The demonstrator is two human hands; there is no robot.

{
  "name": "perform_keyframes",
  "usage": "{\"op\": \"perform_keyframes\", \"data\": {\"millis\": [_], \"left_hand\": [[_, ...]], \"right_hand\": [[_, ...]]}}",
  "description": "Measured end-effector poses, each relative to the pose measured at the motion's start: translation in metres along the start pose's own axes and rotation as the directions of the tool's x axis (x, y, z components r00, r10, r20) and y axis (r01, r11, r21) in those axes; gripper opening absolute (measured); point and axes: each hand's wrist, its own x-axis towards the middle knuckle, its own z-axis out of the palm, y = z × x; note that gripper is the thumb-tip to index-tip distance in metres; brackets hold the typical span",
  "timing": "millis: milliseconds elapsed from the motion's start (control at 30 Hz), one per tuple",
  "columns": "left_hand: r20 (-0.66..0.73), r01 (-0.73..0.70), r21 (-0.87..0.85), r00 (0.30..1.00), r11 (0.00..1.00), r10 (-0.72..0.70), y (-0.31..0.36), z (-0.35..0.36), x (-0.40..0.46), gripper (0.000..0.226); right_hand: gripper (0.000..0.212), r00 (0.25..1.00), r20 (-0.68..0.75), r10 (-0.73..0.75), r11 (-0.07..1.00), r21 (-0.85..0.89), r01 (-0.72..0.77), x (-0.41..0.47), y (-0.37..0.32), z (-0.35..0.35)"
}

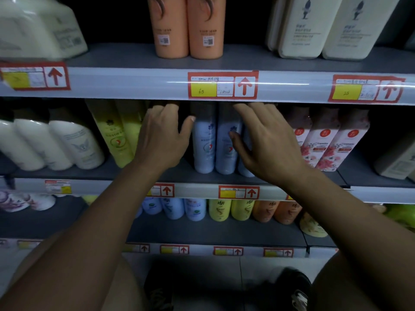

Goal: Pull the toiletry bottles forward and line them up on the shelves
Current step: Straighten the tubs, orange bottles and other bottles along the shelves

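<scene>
On the middle shelf stand pale blue bottles, with a third one mostly hidden behind my right hand. That hand lies flat over the bottles, fingers straight, and its thumb touches the second blue bottle. My left hand reaches into the dark gap just left of the blue bottles, fingers extended upward and thumb spread toward the first bottle. The fingertips of both hands vanish under the upper shelf's price rail. Whether either hand holds anything there is hidden.
Yellow-green bottles and white bottles stand left of my hands, floral pink-and-white bottles to the right. Orange bottles and cream bottles fill the top shelf. The lower shelf holds blue, yellow and orange bottles.
</scene>
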Motion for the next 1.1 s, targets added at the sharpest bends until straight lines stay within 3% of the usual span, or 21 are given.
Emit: {"op": "perform_keyframes", "data": {"millis": [200,300,433,567,667,867,1100], "left_hand": [[0.018,-0.109,0.164,0.994,0.980,0.107,-0.015,-0.010,0.000,0.026],[0.100,-0.132,0.224,0.989,0.966,0.112,-0.023,-0.024,0.002,0.033],[0.246,-0.148,0.289,0.966,0.946,0.076,-0.027,-0.047,0.015,0.046],[0.194,-0.224,0.253,0.965,0.941,0.178,-0.046,-0.049,0.004,0.029],[0.165,-0.270,0.258,0.958,0.928,0.233,-0.059,-0.053,0.009,0.034],[0.087,-0.213,0.214,0.976,0.953,0.198,-0.079,-0.039,0.016,0.050],[0.123,-0.206,0.173,0.975,0.963,0.186,-0.091,-0.029,0.022,0.048]], "right_hand": [[0.039,0.999,0.020,0.050,0.998,-0.047,-0.049,0.018,-0.013,0.018],[0.024,0.998,-0.003,0.055,0.998,-0.033,-0.055,0.024,-0.017,0.028],[0.024,0.996,0.022,0.082,0.997,-0.009,-0.082,0.033,-0.018,0.039],[0.032,0.993,0.004,0.116,0.992,-0.043,-0.116,0.036,-0.013,0.042],[0.033,0.986,0.005,0.167,0.983,-0.076,-0.166,0.041,-0.015,0.047],[0.048,0.984,0.026,0.179,0.982,-0.059,-0.177,0.041,-0.016,0.050],[0.041,0.984,0.067,0.167,0.980,-0.118,-0.159,0.042,-0.017,0.045]]}}
